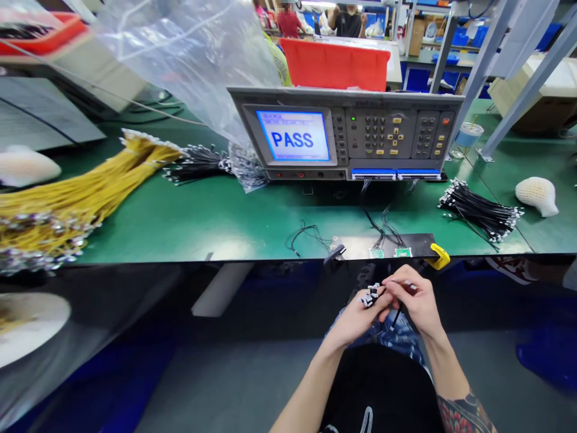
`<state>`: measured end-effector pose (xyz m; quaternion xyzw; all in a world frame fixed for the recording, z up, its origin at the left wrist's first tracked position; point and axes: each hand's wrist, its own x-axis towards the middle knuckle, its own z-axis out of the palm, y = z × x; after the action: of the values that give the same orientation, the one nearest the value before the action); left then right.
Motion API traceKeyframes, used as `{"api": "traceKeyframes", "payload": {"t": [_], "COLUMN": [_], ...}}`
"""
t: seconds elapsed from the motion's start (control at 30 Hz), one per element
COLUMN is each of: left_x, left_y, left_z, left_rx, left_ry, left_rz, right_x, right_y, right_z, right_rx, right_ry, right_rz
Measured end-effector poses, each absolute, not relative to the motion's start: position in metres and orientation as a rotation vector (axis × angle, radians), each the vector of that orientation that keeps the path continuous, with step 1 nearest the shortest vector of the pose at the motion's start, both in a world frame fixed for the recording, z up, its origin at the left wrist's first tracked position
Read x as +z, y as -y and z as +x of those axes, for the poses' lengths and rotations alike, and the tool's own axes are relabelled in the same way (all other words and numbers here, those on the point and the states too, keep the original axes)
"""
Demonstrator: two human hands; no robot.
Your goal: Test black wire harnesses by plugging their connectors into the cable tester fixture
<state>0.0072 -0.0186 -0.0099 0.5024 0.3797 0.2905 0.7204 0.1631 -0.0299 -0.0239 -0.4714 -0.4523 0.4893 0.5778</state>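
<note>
Over my lap, just off the bench edge, my left hand is closed on several short black cables whose white connectors stick out above the fingers. My right hand meets it from the right, fingers pinched on a black cable with a white end near the fingertips. A dark cable end points down below the hands. Beyond them, two small green circuit boards sit on a fixture plate at the bench edge, wired to a grey tester. Its screen reads PASS.
A yellow clamp grips the bench edge at the plate's right. Black cable bundles lie right, yellow cables left. A clear plastic bag hangs beside the tester, with a red bin behind. Other people are far back.
</note>
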Motion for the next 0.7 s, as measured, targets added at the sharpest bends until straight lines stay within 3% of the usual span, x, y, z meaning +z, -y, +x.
{"api": "traceKeyframes", "payload": {"t": [0.1, 0.33, 0.7], "left_x": [-0.006, -0.016, -0.023], "left_y": [0.016, 0.011, 0.004], "left_z": [-0.001, -0.002, -0.019], "left_rx": [0.595, 0.786, 0.976], "left_ry": [-0.798, -0.987, -0.834], "left_rz": [1.126, 1.013, 0.664], "right_x": [-0.023, -0.025, -0.041], "right_y": [0.026, 0.022, 0.007], "right_z": [0.171, 0.185, 0.173], "right_rx": [0.933, 0.786, 0.812], "right_ry": [0.917, 0.648, 0.927], "right_rz": [-1.074, -1.118, -1.273]}}
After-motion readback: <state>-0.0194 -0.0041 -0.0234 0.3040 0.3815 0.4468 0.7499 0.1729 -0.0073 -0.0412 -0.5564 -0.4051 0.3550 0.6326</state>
